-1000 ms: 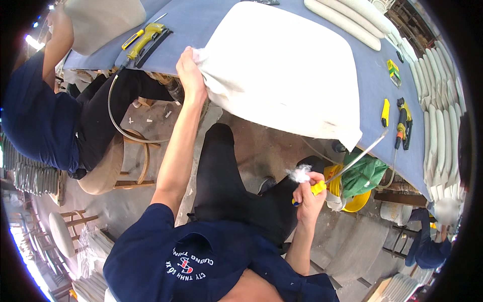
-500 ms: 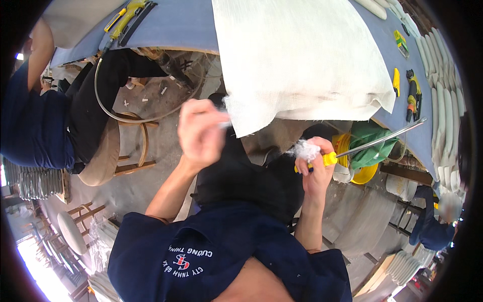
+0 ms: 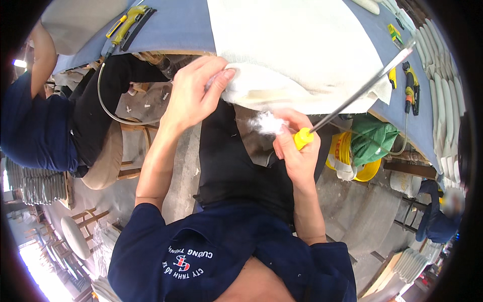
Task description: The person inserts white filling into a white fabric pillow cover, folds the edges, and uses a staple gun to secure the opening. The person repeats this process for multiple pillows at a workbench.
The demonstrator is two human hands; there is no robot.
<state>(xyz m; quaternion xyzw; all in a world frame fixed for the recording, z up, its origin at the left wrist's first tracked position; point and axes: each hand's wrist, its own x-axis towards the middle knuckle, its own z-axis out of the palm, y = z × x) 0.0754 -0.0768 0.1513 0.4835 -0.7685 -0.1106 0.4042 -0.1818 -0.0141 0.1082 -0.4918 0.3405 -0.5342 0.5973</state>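
My left hand (image 3: 198,93) is closed at the near left corner of a white fabric cover (image 3: 282,45), thumb and fingers pinching its edge. The cover's near edge is lifted there, and whitish material shows in the fold. In my right hand (image 3: 297,151) is a long-shafted screwdriver (image 3: 347,103), its yellow handle in the palm and its metal shaft slanting up to the right over the cover. Between that hand's thumb and fingers sticks out a fluffy tuft of white fibre stuffing (image 3: 266,123), just short of the cover's edge.
The blue-grey table (image 3: 176,27) carries a yellow staple gun (image 3: 128,25) with a hose at left and another air tool (image 3: 411,88) at right. Below stands a yellow bucket (image 3: 370,171) with green cloth (image 3: 372,138). A co-worker (image 3: 37,121) sits at left.
My left hand has come up and right onto the cover's corner, and the edge is now folded open. My right hand has moved left and up with the screwdriver and tuft.
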